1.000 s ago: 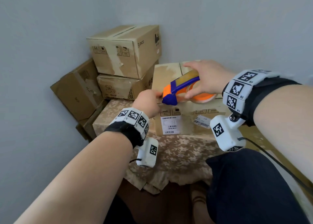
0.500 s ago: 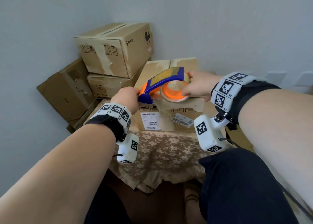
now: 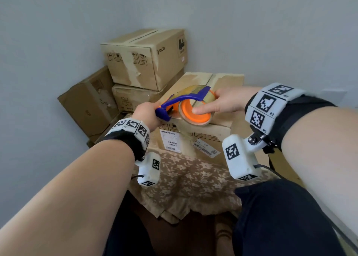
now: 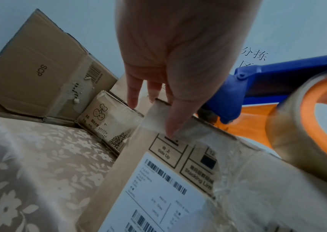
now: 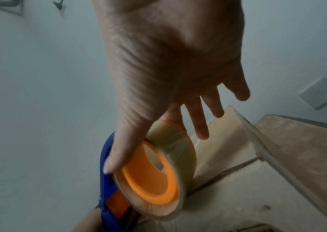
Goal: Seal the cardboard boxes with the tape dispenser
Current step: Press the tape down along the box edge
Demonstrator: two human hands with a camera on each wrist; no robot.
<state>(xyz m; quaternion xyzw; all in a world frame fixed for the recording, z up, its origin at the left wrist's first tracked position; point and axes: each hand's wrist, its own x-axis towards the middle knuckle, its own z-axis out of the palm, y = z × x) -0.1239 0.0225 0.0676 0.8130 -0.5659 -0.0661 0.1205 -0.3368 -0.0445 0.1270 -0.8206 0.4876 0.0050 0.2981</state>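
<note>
The right hand (image 3: 225, 102) grips the tape dispenser (image 3: 186, 105) at the box (image 3: 222, 124) front edge, its long axis toward the left hand (image 3: 148, 116), whose straight fingers (image 4: 173, 119) press the corner.

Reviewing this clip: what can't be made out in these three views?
- Cutter end of the tape dispenser: head view, covered by the left hand.
- Box top seam under the dispenser: hidden in the head view.
- Shipping label text: left wrist view, blurred, cut off by the bottom edge.
- Right hand fingers behind the roll: right wrist view, dark.
</note>
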